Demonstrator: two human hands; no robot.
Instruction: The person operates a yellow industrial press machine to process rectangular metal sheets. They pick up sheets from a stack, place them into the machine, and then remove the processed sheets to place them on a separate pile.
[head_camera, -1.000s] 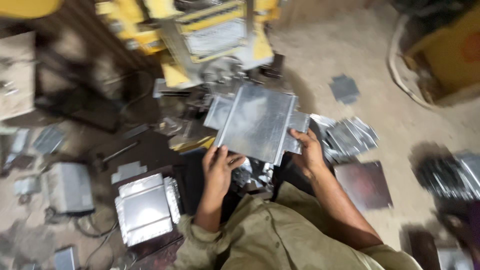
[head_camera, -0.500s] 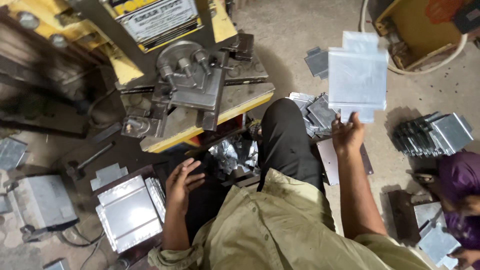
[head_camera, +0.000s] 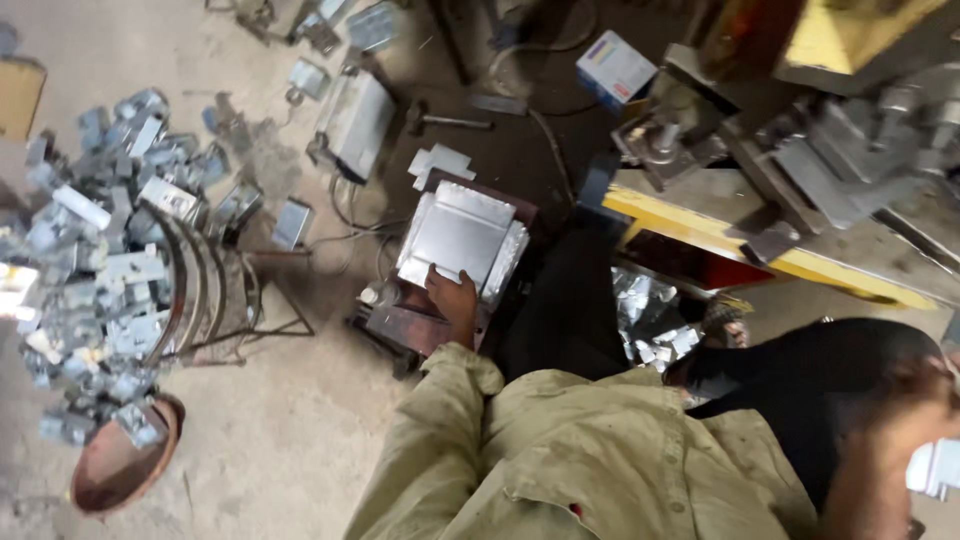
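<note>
the left hand (head_camera: 452, 297) is laid on the near edge of a stack of flat, shiny sheet-metal blanks (head_camera: 462, 238) with notched corners, fingers curled over it. the stack sits on a rusty block (head_camera: 405, 325). the right hand is blurred, its grip cannot be told.

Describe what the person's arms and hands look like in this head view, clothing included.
The left hand is bare, with no glove or ring visible. The left arm wears a long khaki-olive work shirt sleeve, creased and reaching the wrist, with small dark stains on the shirt. The right forearm at the lower right is blurred and bare where it shows; the right hand itself cannot be made out.
</note>
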